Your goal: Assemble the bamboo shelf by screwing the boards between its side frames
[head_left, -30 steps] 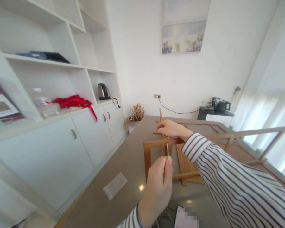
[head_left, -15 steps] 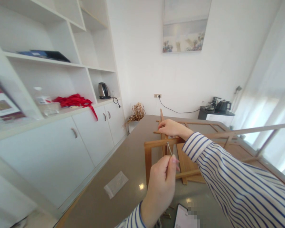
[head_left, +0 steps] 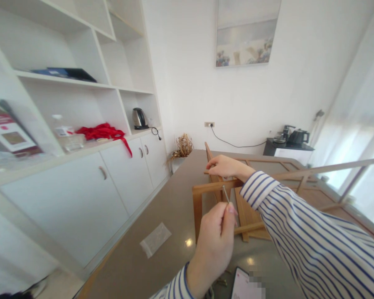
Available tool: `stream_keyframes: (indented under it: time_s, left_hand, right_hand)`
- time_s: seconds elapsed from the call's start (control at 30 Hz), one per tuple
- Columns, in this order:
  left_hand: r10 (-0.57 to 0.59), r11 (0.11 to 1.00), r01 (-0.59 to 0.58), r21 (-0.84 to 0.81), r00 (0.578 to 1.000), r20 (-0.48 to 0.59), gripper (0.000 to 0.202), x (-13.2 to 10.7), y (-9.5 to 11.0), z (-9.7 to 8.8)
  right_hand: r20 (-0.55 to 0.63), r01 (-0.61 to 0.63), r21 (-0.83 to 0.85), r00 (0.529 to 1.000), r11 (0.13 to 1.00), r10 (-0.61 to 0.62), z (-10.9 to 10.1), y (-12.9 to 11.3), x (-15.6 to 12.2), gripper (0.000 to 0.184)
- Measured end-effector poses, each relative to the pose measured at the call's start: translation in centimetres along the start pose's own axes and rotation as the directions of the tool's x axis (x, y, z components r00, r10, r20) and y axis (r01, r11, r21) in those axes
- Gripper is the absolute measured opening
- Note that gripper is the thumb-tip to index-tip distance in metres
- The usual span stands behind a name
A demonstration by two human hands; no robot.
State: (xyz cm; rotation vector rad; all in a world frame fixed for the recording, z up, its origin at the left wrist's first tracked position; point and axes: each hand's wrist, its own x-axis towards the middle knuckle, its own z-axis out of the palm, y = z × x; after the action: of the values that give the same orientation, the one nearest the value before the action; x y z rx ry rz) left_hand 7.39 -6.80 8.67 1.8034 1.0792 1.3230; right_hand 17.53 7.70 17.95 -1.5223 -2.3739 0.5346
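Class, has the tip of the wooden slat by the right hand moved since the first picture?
Yes, leftward in view: the wooden slat had its tip below the right end of the wall socket; now the tip is below the left end.

The metal rod [head_left: 226,194] leans more now; the wooden slat [head_left: 208,152] apparently too.

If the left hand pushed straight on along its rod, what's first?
The left hand would likely meet the wooden rail at the tip of the metal rod; exact depth is unclear.
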Motion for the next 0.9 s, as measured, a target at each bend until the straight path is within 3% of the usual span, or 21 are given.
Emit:
stream_keyframes:
  time_s: [0.33, 0.9]
  left_hand:
    - [-0.030, 0.998, 0.029, -0.061, 1.000, -0.011, 0.035, -0.4, 0.3, 0.6]
    - [-0.048, 0.995, 0.048, -0.087, 0.999, 0.001, 0.035, -0.8, 0.8, 0.6]
  right_hand:
    - [-0.105, 0.032, -0.004, 0.994, 0.999, -0.032, 0.3, 0.1, -0.5, 0.031]
    - [-0.100, 0.085, 0.039, 0.992, 0.996, -0.081, 0.2, 0.0, -1.2, 0.038]
